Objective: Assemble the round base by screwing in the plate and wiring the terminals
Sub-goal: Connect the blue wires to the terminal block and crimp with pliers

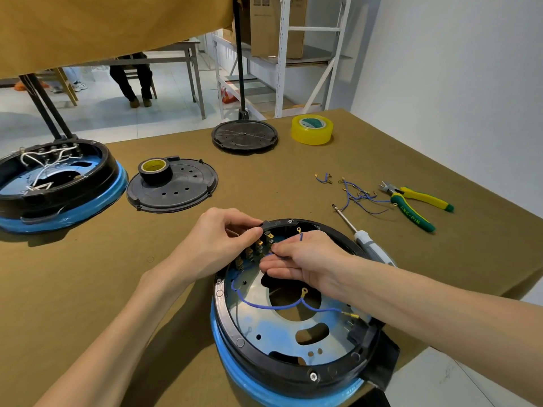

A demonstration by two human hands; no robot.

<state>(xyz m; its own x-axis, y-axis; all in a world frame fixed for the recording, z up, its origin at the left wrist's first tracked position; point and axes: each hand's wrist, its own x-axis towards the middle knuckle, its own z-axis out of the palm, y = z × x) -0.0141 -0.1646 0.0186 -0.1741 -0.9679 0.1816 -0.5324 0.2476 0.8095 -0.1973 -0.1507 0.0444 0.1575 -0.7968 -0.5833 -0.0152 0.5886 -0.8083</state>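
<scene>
two hands work the round base (293, 365) at the table's near edge: left hand (217, 245) pinching its stiff rim, right hand (305, 259) pinching the thin, limp blue wire (273, 306), best held near its brass lug.

The round base (293, 362) sits open-side up at the near edge of my tabletop (88, 289), a black ring over a blue band. Its shiny metal plate (279, 327) lies flat inside, with cut-outs. A row of brass terminals (252, 254) stands along the far-left inner wall. A blue wire (264, 305) with ring lugs curves loosely across the plate.
</scene>
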